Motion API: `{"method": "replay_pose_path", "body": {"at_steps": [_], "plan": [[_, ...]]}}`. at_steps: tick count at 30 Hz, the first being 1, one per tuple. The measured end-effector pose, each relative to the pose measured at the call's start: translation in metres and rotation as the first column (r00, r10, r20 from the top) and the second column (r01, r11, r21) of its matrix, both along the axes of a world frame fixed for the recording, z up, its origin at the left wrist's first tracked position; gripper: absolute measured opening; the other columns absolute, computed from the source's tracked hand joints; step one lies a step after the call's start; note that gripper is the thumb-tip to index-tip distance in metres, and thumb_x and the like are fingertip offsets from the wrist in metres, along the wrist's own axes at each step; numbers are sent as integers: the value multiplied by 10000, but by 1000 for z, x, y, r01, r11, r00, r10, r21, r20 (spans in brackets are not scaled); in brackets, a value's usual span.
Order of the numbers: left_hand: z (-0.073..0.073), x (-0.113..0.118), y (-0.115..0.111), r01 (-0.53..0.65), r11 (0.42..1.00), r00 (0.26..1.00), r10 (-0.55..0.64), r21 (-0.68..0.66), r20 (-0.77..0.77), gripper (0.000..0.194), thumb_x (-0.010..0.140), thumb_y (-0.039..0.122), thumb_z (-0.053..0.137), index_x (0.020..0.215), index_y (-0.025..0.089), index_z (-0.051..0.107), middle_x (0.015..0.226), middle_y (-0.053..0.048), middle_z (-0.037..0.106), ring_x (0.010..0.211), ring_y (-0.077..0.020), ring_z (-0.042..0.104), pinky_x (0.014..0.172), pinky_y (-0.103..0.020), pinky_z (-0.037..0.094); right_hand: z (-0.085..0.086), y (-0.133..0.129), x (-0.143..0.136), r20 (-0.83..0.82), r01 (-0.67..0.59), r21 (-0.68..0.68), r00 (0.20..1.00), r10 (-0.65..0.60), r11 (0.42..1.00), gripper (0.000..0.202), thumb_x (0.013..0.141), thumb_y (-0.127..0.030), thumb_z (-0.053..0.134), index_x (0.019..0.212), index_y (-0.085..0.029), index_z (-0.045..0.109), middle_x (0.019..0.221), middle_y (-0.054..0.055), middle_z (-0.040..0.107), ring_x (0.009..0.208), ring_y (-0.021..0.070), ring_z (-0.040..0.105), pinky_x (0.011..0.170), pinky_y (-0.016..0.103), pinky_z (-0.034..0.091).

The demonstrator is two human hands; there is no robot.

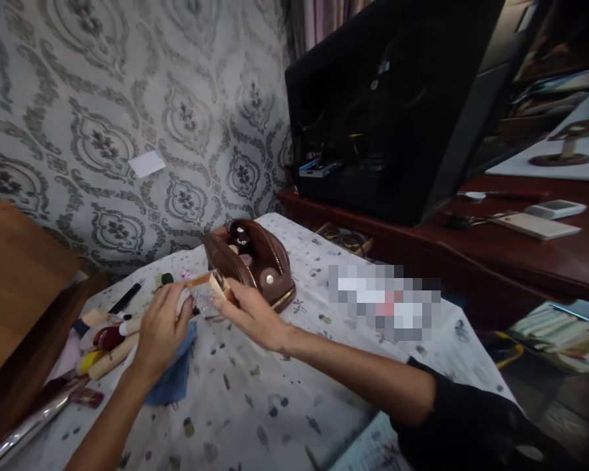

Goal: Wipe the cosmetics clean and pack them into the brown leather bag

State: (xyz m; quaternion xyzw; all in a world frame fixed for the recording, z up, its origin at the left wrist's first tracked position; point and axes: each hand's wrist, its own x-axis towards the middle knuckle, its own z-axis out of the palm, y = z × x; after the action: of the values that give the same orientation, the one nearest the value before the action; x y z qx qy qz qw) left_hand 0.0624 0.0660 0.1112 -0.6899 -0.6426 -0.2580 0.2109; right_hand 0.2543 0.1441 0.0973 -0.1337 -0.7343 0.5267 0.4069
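My left hand has its fingers wrapped round one end of a small item in clear plastic with tan, wood-coloured edges. Its other end is pinched in my right hand. What exactly it is, I cannot make out. Just behind my hands stands an open brown zip bag holding a dark bottle and other small things. A blue cloth lies on the patterned tablecloth, partly beneath my left hand and forearm.
Bottles and tubes lie at the left beside a cardboard box. A black pen is near them. Behind at the right, a large dark screen stands on a red-brown desk. A blurred-out item lies right of the bag.
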Motion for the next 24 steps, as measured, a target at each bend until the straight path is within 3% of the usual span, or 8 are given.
{"method": "replay_pose_path", "body": {"at_steps": [5, 8, 11, 15, 19, 24], "plan": [[3, 31, 49, 211, 977, 976, -210, 16, -61, 381, 1002, 347, 409, 1329, 171, 496, 1377, -148, 533, 1323, -269, 467, 1111, -469, 398, 44, 30, 39, -21, 273, 174, 962, -273, 946, 204, 929, -378, 446, 874, -185, 479, 733, -38, 469, 671, 124, 434, 638, 261, 371], [-7, 44, 64, 287, 956, 954, -291, -57, -74, 405, 1004, 346, 426, 1379, 201, 479, 1411, -127, 531, 1362, -260, 440, 1139, -478, 370, 63, 58, 50, 98, 354, 402, 900, -424, 845, 208, 925, -328, 464, 787, -178, 506, 696, -23, 492, 707, 142, 453, 650, 262, 361], [-21, 48, 66, 276, 960, 961, -276, -49, -4, 421, 1013, 341, 403, 1404, 195, 462, 1420, -133, 527, 1348, -244, 458, 1138, -462, 378, 75, 83, 47, 319, 266, 606, 782, -535, 750, 215, 909, -260, 507, 738, -146, 570, 713, 20, 579, 695, 137, 493, 636, 255, 343], [-31, 48, 62, 242, 970, 968, -241, -11, 72, 427, 1018, 344, 386, 1419, 209, 447, 1453, -129, 501, 1375, -239, 435, 1154, -459, 363, 80, 100, 30, 523, 72, 728, 585, -620, 682, 231, 925, -244, 508, 921, -102, 690, 902, 131, 719, 799, 181, 647, 663, 248, 402], [-34, 49, 60, 239, 971, 964, -238, 0, 117, 436, 1018, 362, 384, 1425, 219, 447, 1458, -127, 498, 1378, -237, 437, 1158, -457, 362, 79, 105, 7, 639, -67, 725, 437, -633, 686, 306, 852, -276, 654, 1086, -88, 715, 1027, 199, 734, 988, 263, 700, 772, 260, 497], [-39, 50, 61, 238, 971, 957, -240, 29, 164, 434, 1019, 364, 388, 1425, 220, 445, 1468, -130, 489, 1387, -235, 427, 1163, -461, 351, 69, 112, -14, 699, -123, 693, 357, -620, 710, 384, 836, -246, 683, 1172, -60, 692, 1109, 239, 714, 1105, 307, 675, 923, 314, 517]]}}
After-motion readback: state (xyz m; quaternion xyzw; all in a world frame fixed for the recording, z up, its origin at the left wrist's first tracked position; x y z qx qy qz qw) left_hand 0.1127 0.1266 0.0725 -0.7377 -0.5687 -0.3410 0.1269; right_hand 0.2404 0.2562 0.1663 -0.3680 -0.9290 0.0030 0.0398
